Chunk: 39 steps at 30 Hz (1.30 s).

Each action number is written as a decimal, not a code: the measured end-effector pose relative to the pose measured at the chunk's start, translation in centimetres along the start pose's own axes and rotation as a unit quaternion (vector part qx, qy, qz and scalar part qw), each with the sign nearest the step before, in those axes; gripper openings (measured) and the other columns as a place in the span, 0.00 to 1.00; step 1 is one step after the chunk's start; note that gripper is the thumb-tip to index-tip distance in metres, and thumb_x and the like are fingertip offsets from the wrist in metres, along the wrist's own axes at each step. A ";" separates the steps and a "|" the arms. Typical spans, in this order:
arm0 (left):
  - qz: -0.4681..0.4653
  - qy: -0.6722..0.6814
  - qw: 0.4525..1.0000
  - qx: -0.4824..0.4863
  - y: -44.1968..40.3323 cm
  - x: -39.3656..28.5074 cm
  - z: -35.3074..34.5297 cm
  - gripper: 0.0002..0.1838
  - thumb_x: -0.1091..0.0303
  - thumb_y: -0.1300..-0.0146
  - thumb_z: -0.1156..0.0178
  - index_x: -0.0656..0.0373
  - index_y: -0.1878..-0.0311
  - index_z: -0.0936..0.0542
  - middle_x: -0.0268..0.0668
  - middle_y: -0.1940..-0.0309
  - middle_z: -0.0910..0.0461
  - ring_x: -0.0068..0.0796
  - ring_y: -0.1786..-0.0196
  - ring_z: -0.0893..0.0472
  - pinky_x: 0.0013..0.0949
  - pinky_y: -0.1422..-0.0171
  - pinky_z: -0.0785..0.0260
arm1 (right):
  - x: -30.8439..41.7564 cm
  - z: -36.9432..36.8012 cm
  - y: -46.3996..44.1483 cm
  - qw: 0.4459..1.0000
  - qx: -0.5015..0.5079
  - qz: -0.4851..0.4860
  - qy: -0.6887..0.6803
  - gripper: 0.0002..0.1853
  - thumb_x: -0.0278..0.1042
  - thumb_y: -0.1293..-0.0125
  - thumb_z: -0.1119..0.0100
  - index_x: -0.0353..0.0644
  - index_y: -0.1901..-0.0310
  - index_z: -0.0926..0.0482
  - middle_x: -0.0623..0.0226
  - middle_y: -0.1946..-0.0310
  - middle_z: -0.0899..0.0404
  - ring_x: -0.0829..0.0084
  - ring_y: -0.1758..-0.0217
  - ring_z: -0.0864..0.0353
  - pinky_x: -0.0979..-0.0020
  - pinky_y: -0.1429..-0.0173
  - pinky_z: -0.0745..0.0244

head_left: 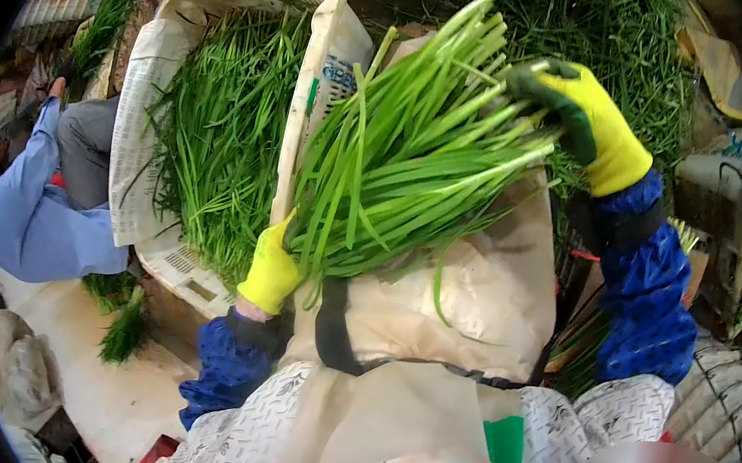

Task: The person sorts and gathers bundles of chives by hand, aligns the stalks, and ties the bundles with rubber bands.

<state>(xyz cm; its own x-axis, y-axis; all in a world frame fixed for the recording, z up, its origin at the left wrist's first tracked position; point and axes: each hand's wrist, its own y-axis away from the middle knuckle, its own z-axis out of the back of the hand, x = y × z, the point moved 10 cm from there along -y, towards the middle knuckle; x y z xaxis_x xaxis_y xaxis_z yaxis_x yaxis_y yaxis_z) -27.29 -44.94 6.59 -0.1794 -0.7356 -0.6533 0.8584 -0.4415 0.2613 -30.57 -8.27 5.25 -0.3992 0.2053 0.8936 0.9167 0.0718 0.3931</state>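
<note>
Your yellow-gloved R hand (pixel 603 135) has its fingers clamped on pale stem ends of the bunch of greens (pixel 415 163), which is over your lap (pixel 499 315), just R of the white basket (pixel 294 131) w/ more greens (pixel 228 124) inside. Your L hand (pixel 272 272) is at the leafy end; fingers mostly hidden, can't tell if they grip.

Leaves (pixel 228 124) lie in the basket (pixel 294 131), left of the bundle (pixel 426 146) above the lap (pixel 498 283); a co-worker (pixel 52 218) is farther left; a crate (pixel 715 179) far right apparently holds more.
</note>
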 end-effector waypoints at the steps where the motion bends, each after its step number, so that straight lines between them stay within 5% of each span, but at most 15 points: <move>1: -0.031 -0.073 0.997 -0.024 0.3 -0.2 0.3 0.32 0.80 0.52 0.36 0.69 0.40 0.29 0.52 0.60 0.18 0.46 0.57 0.17 0.36 0.51 0.27 | 0.4 -0.2 0.6 1.000 -0.007 -0.011 0.009 0.17 0.40 0.37 0.36 0.33 0.57 0.19 0.64 0.66 0.17 0.78 0.64 0.18 0.77 0.60 0.23; 5: 0.057 0.148 0.986 0.060 -0.8 0.1 -1.4 0.32 0.80 0.49 0.35 0.69 0.38 0.30 0.46 0.57 0.16 0.26 0.57 0.18 0.29 0.51 0.27 | 0.7 0.7 1.8 0.996 -0.030 -0.011 0.078 0.10 0.33 0.39 0.37 0.34 0.62 0.18 0.68 0.70 0.17 0.79 0.68 0.20 0.77 0.61 0.25; 7: 0.048 0.131 0.989 0.059 -0.9 -0.1 -1.3 0.32 0.80 0.50 0.35 0.68 0.38 0.29 0.45 0.57 0.16 0.27 0.57 0.18 0.29 0.50 0.27 | 1.3 2.1 2.1 0.982 -0.070 -0.008 0.177 0.09 0.33 0.41 0.38 0.35 0.63 0.18 0.68 0.70 0.18 0.80 0.67 0.21 0.78 0.59 0.26; 10: 0.023 0.071 0.996 0.042 -1.0 -1.0 -0.5 0.34 0.77 0.52 0.32 0.68 0.39 0.29 0.46 0.57 0.16 0.33 0.56 0.17 0.31 0.50 0.27 | 5.8 8.5 3.0 0.924 -0.231 0.157 0.262 0.08 0.30 0.40 0.39 0.37 0.62 0.16 0.65 0.68 0.16 0.78 0.64 0.21 0.77 0.54 0.27; 12: 0.029 0.045 0.998 0.044 -1.0 -0.7 -0.5 0.35 0.74 0.54 0.30 0.67 0.39 0.29 0.48 0.58 0.17 0.37 0.56 0.16 0.32 0.50 0.27 | 5.9 18.1 5.0 0.852 -0.411 0.161 0.281 0.12 0.36 0.38 0.38 0.39 0.56 0.17 0.65 0.64 0.16 0.76 0.60 0.20 0.76 0.51 0.28; 14: 0.046 0.081 0.994 0.053 -0.9 -0.2 -0.8 0.35 0.74 0.54 0.30 0.67 0.39 0.29 0.48 0.58 0.17 0.38 0.56 0.16 0.32 0.50 0.27 | 5.0 19.4 4.9 0.849 -0.416 0.140 0.294 0.17 0.40 0.36 0.39 0.38 0.50 0.20 0.65 0.58 0.17 0.76 0.56 0.21 0.76 0.49 0.28; 15: 0.054 0.097 0.992 0.060 -1.0 0.0 -1.0 0.35 0.73 0.53 0.30 0.67 0.39 0.28 0.48 0.58 0.17 0.38 0.56 0.16 0.32 0.50 0.27 | 4.1 17.0 4.1 0.875 -0.371 0.120 0.288 0.20 0.41 0.34 0.41 0.36 0.46 0.22 0.66 0.54 0.18 0.75 0.54 0.21 0.75 0.47 0.29; 17: 0.054 0.101 0.991 0.063 -1.4 0.0 -1.4 0.35 0.71 0.53 0.29 0.66 0.39 0.28 0.49 0.58 0.17 0.42 0.56 0.16 0.33 0.51 0.27 | 1.3 7.4 3.2 0.975 -0.075 0.065 0.196 0.20 0.42 0.33 0.42 0.35 0.48 0.22 0.66 0.56 0.18 0.75 0.53 0.22 0.75 0.47 0.29; 19: 0.071 0.106 0.990 0.062 -1.1 0.9 -1.7 0.35 0.70 0.53 0.29 0.66 0.39 0.28 0.49 0.58 0.17 0.44 0.55 0.17 0.34 0.51 0.26 | 1.0 1.1 3.5 0.978 -0.029 -0.011 0.205 0.19 0.38 0.36 0.37 0.34 0.49 0.21 0.64 0.59 0.17 0.77 0.60 0.20 0.77 0.52 0.27; 20: -0.039 0.016 0.999 -0.009 -1.2 -3.2 0.4 0.29 0.76 0.52 0.33 0.69 0.43 0.26 0.47 0.62 0.17 0.41 0.61 0.17 0.36 0.52 0.27 | -0.5 1.1 3.1 0.992 -0.045 -0.038 0.109 0.16 0.36 0.36 0.38 0.34 0.51 0.21 0.63 0.61 0.17 0.75 0.62 0.19 0.76 0.55 0.25; 22: 0.029 0.005 0.999 0.028 -0.7 -0.8 -0.1 0.34 0.75 0.54 0.31 0.69 0.40 0.28 0.50 0.57 0.19 0.47 0.53 0.20 0.39 0.46 0.30 | -1.2 0.6 2.4 0.998 -0.065 -0.019 -0.013 0.12 0.31 0.37 0.38 0.33 0.55 0.20 0.61 0.64 0.17 0.72 0.66 0.17 0.73 0.61 0.21; 29: 0.003 0.052 0.998 0.023 -1.2 -1.8 0.3 0.35 0.71 0.52 0.31 0.69 0.38 0.29 0.52 0.56 0.19 0.49 0.54 0.20 0.40 0.48 0.30 | -1.5 -0.6 2.7 0.996 -0.036 -0.069 -0.042 0.09 0.27 0.38 0.38 0.33 0.58 0.22 0.62 0.66 0.18 0.70 0.67 0.17 0.71 0.61 0.19; 36: -0.005 -0.010 1.000 0.027 -1.1 -1.6 0.2 0.38 0.70 0.55 0.28 0.64 0.37 0.29 0.52 0.56 0.19 0.48 0.53 0.18 0.36 0.49 0.27 | -0.8 -0.7 3.3 0.995 -0.093 -0.020 -0.030 0.09 0.28 0.41 0.36 0.34 0.60 0.20 0.65 0.69 0.18 0.76 0.69 0.19 0.75 0.63 0.23; 39: 0.024 0.082 0.996 0.039 -1.3 -2.3 0.2 0.37 0.70 0.54 0.30 0.64 0.37 0.30 0.50 0.56 0.18 0.46 0.54 0.18 0.36 0.50 0.27 | -1.4 -0.1 2.9 0.995 -0.091 0.009 -0.029 0.09 0.27 0.42 0.35 0.34 0.61 0.20 0.66 0.70 0.18 0.77 0.70 0.19 0.76 0.65 0.24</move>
<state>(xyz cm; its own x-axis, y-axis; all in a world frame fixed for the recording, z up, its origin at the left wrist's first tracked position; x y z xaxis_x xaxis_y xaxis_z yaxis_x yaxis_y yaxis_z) -28.08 -42.77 7.95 -0.0535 -0.6655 -0.7445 0.8231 -0.4515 0.3445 -27.36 -8.51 5.13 -0.3768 0.2615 0.8886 0.9030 -0.1101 0.4153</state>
